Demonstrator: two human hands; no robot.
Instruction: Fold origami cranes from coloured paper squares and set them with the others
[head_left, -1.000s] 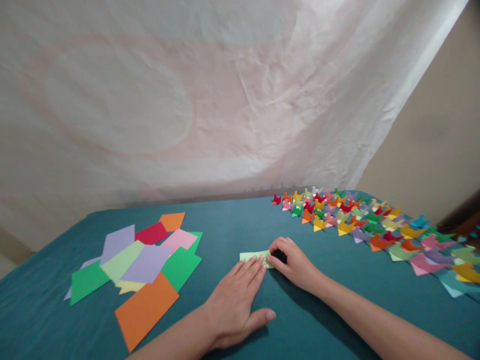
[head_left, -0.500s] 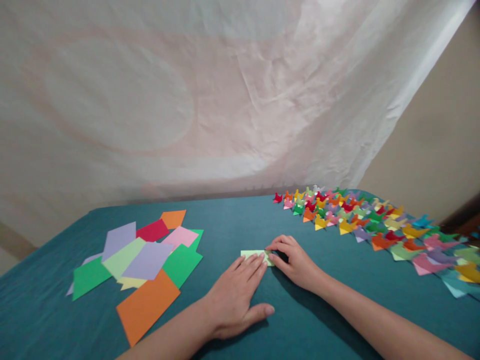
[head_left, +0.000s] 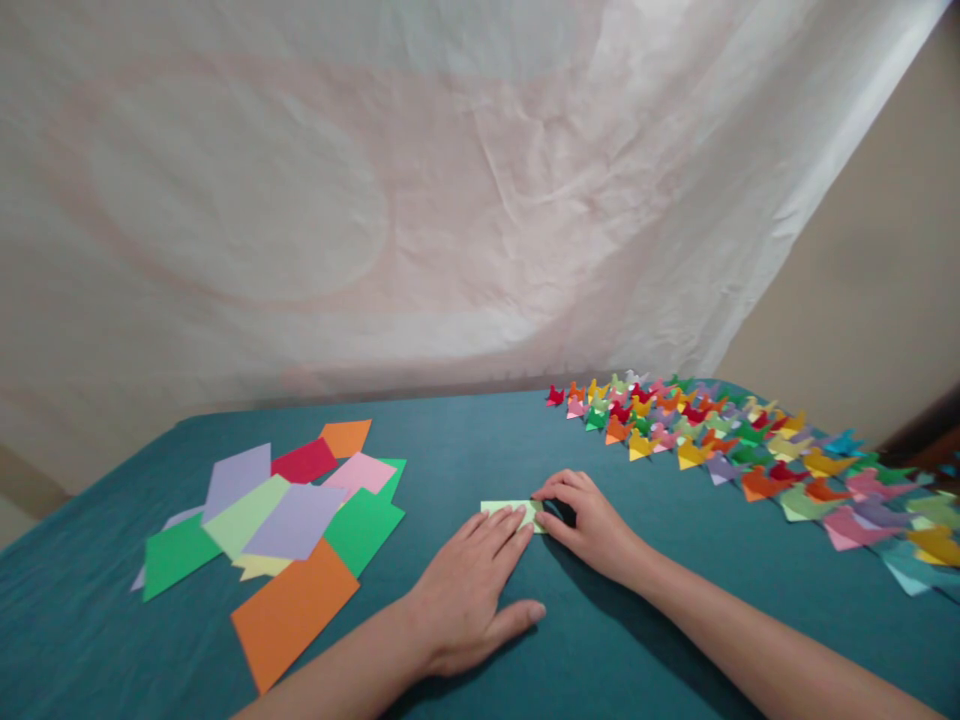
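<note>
A small folded piece of pale green paper point(head_left: 495, 506) lies flat on the teal tablecloth, in the middle near me. My left hand point(head_left: 474, 590) rests on it palm down, the fingers stretched over its lower edge and the thumb spread out to the right on the cloth. At the paper's right end is my right hand point(head_left: 589, 525), its index finger at the far corner and its thumb at the near one, closed around that end. The fingers cover part of the paper, so its folds are partly hidden.
On the left lies a loose pile of coloured paper sheets, with an orange sheet point(head_left: 296, 615) nearest me and a green sheet point(head_left: 367, 530) beside it. Rows of small folded paper birds point(head_left: 694, 455) stand along the right. A pale cloth point(head_left: 450, 200) hangs behind the table.
Almost nothing differs. My left hand has shifted very slightly to the left on the paper, while my right hand stays at the right end.
</note>
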